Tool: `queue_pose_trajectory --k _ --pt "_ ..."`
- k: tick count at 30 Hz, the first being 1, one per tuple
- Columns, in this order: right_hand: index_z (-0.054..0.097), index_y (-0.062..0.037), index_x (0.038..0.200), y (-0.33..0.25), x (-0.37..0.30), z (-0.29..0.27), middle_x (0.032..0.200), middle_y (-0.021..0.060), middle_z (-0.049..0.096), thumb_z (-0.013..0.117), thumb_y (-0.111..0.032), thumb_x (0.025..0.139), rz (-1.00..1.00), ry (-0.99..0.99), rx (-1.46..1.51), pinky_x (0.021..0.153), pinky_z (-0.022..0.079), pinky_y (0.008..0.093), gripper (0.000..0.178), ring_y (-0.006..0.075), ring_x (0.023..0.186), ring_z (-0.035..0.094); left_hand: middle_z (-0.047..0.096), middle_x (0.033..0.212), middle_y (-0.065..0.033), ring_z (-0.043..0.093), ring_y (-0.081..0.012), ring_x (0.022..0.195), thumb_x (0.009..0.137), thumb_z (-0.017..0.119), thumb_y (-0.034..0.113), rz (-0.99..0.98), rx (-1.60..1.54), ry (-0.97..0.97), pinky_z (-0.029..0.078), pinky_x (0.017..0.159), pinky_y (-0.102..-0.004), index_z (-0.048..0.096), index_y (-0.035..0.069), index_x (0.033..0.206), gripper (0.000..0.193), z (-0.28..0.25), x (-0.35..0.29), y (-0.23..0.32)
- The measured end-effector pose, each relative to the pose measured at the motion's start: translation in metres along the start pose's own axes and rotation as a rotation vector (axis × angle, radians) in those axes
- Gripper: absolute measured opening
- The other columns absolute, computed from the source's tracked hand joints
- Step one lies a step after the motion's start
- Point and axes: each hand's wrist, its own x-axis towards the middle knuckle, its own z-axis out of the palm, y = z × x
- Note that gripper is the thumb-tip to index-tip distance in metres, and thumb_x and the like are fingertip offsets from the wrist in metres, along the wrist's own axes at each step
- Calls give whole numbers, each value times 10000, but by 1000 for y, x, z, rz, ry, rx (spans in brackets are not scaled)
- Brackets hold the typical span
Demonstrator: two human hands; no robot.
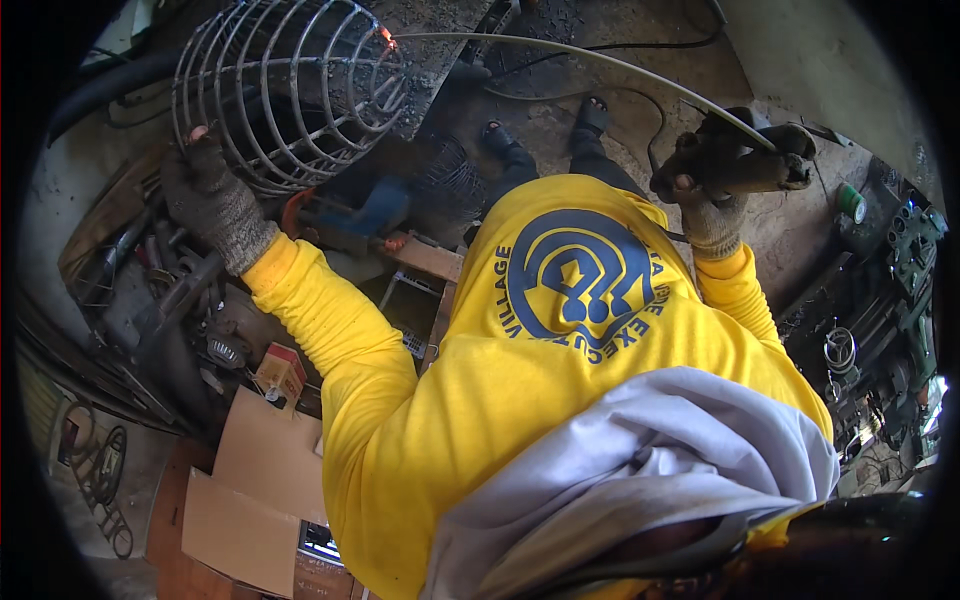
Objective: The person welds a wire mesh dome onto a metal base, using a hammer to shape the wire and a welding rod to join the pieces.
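Observation:
At the upper left is a rounded cage of grey metal bars and rings [268,92], its narrow end toward the right. My left hand [205,190], in a worn grey glove, grips its near-left rim. A fingertip pokes out of the glove there. My right hand [705,190], gloved too, is closed around a dark, worn holder [775,168] at the upper right. From that holder a long thin welding rod [590,55] reaches left to the cage. Where its tip meets the bars, a small spot glows orange.
Tools and metal parts [160,270] crowd the left side, above an opened cardboard box [245,490]. Dark machine parts [890,300] line the right, near a green can [850,203]. A black cable [640,45] crosses the stained floor beyond my sandalled feet [592,113].

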Motion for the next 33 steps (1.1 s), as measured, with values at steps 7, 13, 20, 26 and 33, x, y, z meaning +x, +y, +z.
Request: queue_pose_trajectory --k 7,13,20,26,33 --pt "403 -41 1356 -3 0 0 1174 115 579 700 79 804 -91 62 -236 881 520 335 638 191 994 609 597 739 -37 508 -115 639 899 680 349 -135 -206 12 426 603 -307 641 -8 898 359 2 2 -19" --pt "373 -80 1391 1 2 2 1253 156 539 661 125 818 25 -32 258 855 521 346 673 225 1062 588 597 742 -23 514 -109 648 893 697 315 -158 45 -99 433 608 -296 633 -2 878 324 -3 9 -13" --pt "431 -93 1312 -6 8 7 1135 101 578 694 67 823 -20 28 101 753 536 304 578 166 936 612 638 779 -76 570 -162 706 923 657 364 62 -4 -38 444 664 -331 640 -26 885 392 -5 4 -22" --pt "397 -75 1352 2 15 3 1145 105 562 689 23 836 -257 21 112 781 544 378 600 220 1019 592 686 860 -108 629 -197 804 924 651 348 21 -72 -13 472 762 -339 662 -49 940 398 5 4 -17" --pt "388 -27 1382 -9 8 11 1102 121 598 666 75 833 -62 -4 145 917 518 373 624 212 932 633 689 890 -109 623 -195 836 910 650 364 -9 -87 -16 468 809 -328 669 -60 984 431 1 3 -20"
